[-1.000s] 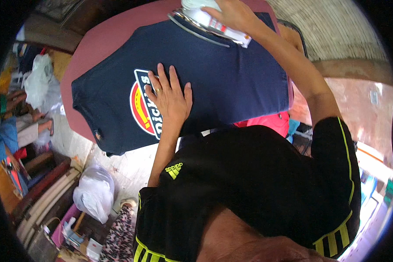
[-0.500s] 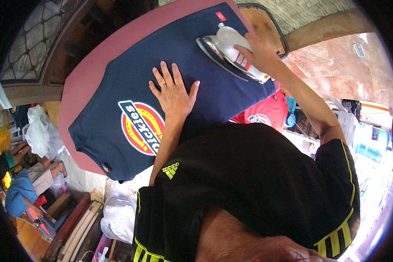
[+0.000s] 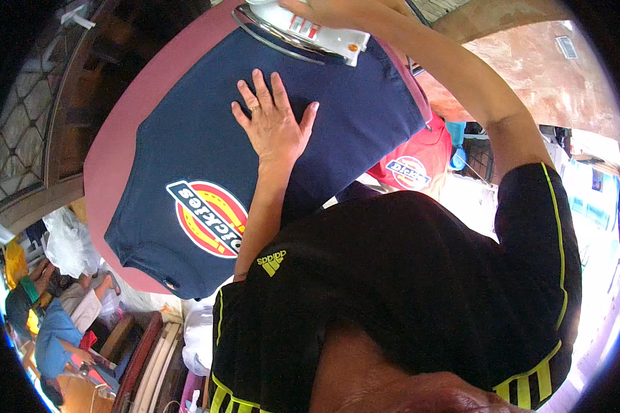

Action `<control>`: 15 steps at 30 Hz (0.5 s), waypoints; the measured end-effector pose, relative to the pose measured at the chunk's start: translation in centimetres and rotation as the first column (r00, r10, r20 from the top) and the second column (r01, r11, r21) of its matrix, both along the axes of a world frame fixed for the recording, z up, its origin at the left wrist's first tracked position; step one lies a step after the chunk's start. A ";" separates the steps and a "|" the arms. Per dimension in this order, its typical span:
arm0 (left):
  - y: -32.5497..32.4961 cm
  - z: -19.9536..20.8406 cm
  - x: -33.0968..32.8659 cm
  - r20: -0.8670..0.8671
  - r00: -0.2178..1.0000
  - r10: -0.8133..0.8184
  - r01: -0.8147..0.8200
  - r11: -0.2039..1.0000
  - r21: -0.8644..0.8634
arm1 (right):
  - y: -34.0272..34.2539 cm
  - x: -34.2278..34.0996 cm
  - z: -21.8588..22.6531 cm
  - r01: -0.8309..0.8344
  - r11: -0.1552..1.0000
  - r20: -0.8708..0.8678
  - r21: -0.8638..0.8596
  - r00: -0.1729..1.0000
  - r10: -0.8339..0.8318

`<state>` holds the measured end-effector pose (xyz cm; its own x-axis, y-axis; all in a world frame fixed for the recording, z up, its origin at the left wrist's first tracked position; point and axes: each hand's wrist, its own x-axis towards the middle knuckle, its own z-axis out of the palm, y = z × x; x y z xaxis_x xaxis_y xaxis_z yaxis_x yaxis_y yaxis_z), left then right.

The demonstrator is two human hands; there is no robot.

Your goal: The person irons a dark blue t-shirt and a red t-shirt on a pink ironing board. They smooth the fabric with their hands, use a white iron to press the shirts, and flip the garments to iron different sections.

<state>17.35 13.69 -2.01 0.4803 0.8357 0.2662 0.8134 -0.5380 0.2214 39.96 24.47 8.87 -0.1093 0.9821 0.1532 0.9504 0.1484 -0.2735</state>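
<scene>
A dark navy T-shirt (image 3: 186,120) lies spread over a maroon padded ironing board (image 3: 107,162), its red, yellow and white print at the near left. My left hand (image 3: 277,131) presses flat on the cloth with fingers spread, a ring on one finger. At the far edge of the shirt, my right hand (image 3: 334,12) is wrapped round the handle of a white and silver clothes iron (image 3: 310,34). The iron's top and part of my fingers are cut off by the upper rim of the picture.
A red shirt (image 3: 420,158) with a round print sits just right of the board. Clear plastic bags (image 3: 70,241) hang at the left. Several people sit at the lower left, near long wooden boards (image 3: 155,365). A dark lattice door (image 3: 31,131) stands at the far left.
My right hand has pushed the iron farther away and to the left, to the shirt's far edge. My left hand stays flat on the cloth. The view has shifted slightly.
</scene>
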 end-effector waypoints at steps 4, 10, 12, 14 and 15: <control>0.0 0.5 0.0 -0.022 1.000 -0.011 0.011 0.999 0.035 | -6.9 1.5 4.4 -0.020 0.996 0.238 0.092 0.971 -0.003; -0.2 1.1 0.2 -0.054 0.999 0.002 0.002 0.998 0.064 | -8.6 7.1 -0.2 -0.003 0.921 0.059 0.390 0.998 -0.022; -0.2 1.2 0.2 -0.055 0.998 0.006 -0.003 0.999 0.053 | -7.1 7.5 -0.3 -0.055 0.857 0.072 0.512 0.997 0.021; -0.2 1.2 0.5 -0.054 0.999 0.003 0.000 0.999 0.042 | -4.3 10.2 -1.8 -0.062 0.853 0.134 0.519 0.991 -0.009; -0.3 1.1 0.4 -0.063 0.998 0.013 -0.011 0.999 0.036 | -2.8 10.2 -2.1 0.051 0.923 0.061 0.381 0.995 -0.080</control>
<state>17.73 13.43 -0.87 0.4874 0.8318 0.2655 0.8315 -0.5349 0.1496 50.13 21.64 6.82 -0.0716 0.8580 0.5086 0.9768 0.1635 -0.1383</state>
